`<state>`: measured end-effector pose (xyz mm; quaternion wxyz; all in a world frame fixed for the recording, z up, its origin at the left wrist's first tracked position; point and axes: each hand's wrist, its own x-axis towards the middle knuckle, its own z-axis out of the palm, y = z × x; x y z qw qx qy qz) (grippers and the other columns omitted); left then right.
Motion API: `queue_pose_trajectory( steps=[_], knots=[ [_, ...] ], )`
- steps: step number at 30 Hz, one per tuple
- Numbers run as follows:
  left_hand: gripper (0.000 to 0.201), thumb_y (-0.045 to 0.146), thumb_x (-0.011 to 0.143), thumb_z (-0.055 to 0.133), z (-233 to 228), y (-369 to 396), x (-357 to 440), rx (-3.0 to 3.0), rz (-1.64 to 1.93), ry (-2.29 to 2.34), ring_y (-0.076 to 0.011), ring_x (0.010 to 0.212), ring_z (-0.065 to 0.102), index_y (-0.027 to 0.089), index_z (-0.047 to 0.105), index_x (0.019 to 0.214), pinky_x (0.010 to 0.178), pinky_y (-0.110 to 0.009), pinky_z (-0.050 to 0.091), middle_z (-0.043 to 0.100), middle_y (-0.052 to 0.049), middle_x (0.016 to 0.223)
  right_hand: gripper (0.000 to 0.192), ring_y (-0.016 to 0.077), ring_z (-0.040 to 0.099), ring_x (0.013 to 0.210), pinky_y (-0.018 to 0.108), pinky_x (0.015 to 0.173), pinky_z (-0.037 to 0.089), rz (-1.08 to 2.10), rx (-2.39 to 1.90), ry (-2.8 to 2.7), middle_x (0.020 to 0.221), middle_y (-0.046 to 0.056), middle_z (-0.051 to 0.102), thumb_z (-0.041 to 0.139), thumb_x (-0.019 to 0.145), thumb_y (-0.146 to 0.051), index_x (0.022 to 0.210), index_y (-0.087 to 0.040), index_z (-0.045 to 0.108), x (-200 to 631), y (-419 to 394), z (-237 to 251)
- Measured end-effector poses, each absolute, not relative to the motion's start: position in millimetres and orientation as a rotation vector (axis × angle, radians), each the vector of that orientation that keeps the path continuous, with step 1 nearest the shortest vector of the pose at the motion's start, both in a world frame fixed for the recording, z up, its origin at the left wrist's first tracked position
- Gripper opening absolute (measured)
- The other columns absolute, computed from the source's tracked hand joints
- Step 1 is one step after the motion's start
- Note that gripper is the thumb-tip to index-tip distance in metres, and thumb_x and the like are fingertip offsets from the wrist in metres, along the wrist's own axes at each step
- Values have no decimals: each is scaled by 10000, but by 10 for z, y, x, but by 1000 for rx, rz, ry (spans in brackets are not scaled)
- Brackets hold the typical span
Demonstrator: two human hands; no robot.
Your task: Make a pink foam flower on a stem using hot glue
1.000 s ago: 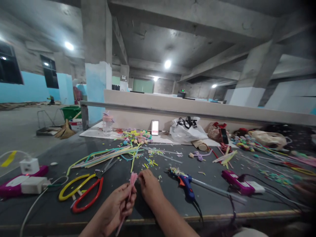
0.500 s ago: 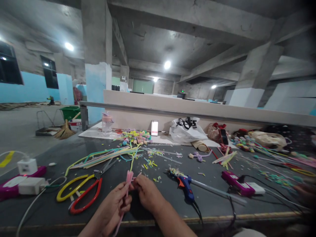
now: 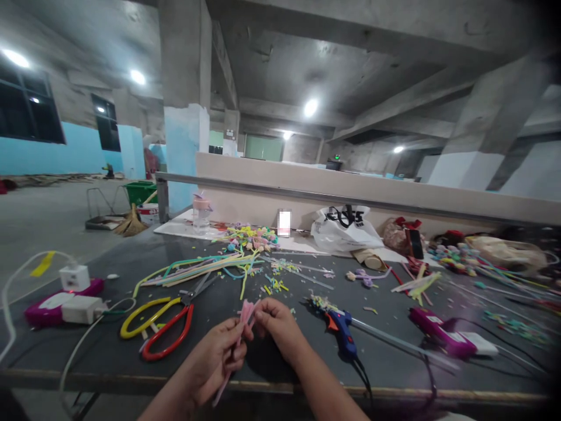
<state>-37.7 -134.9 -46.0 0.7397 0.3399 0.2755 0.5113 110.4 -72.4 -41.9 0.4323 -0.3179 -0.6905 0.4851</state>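
Observation:
My left hand (image 3: 223, 351) is closed around a pink pipe-cleaner piece (image 3: 248, 309), whose looped top sticks up above the fingers. Its pink stem hangs below the palm. Thumb and forefinger of my right hand (image 3: 278, 323) pinch the right side of the same pink piece. Left of the hands lie scissors (image 3: 169, 345) with one yellow and one red handle, blades apart. A blue glue gun (image 3: 344, 339) with an orange trigger rests on the right, a clear glue stick (image 3: 394, 338) beside it.
Loose pipe cleaners (image 3: 197, 269) and cut scraps (image 3: 276, 285) lie behind the hands. Purple power strips (image 3: 44, 310) with white plugs and cables sit on both sides. A bottle (image 3: 202, 216), a lit phone (image 3: 284, 223) and a white bag (image 3: 346, 228) stand along the back.
The view has shifted a little left, so the table appears farther right. My right hand has moved up to the top of the pink piece, fingers pinching at its edge.

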Motion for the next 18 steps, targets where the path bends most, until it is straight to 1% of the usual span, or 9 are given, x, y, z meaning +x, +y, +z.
queue_pose_trajectory(
  steps=[3, 7, 9, 11, 13, 18],
  knots=[
    [195, 294, 736, 638, -432, -1366, -382, 747, 1100, 623, -11, 439, 310, 114, 565, 718, 397, -170, 145, 443, 23, 648, 288, 91, 428, 507, 199, 513, 362, 1192, -759, -1637, 564, -40, 473, 573, 751, -450, 681, -177, 519, 1154, -698, -388],
    [206, 310, 741, 630, -401, -1374, -376, 758, 1066, 651, -5, 429, 298, 118, 559, 720, 405, -179, 134, 479, 11, 676, 308, 137, 492, 724, 235, 668, 404, 1115, -710, -1594, 800, 16, 519, 581, 742, -467, 647, -182, 513, 1201, -687, -347],
    [220, 319, 721, 645, -381, -1377, -366, 767, 1049, 678, -6, 422, 302, 121, 552, 708, 407, -183, 120, 495, 8, 676, 287, 159, 491, 819, 248, 735, 398, 1069, -700, -1617, 868, 31, 514, 588, 748, -440, 641, -181, 526, 1215, -690, -332],
    [230, 326, 707, 650, -360, -1382, -353, 782, 1042, 700, -9, 419, 306, 119, 549, 699, 409, -187, 109, 504, 6, 664, 253, 165, 488, 844, 255, 765, 389, 1030, -698, -1667, 866, 33, 509, 590, 760, -398, 642, -179, 546, 1229, -694, -315],
    [232, 328, 703, 647, -342, -1385, -341, 795, 1034, 717, -9, 416, 303, 116, 551, 696, 411, -190, 103, 506, 6, 650, 228, 160, 489, 827, 256, 766, 386, 989, -702, -1721, 849, 29, 502, 586, 769, -368, 646, -178, 559, 1247, -698, -290],
    [243, 342, 702, 640, -331, -1375, -326, 814, 1016, 747, -9, 404, 292, 114, 555, 692, 408, -196, 101, 502, 10, 626, 223, 160, 495, 806, 269, 766, 388, 867, -726, -1839, 824, 27, 500, 590, 765, -359, 635, -179, 573, 1294, -708, -205]
  ],
)
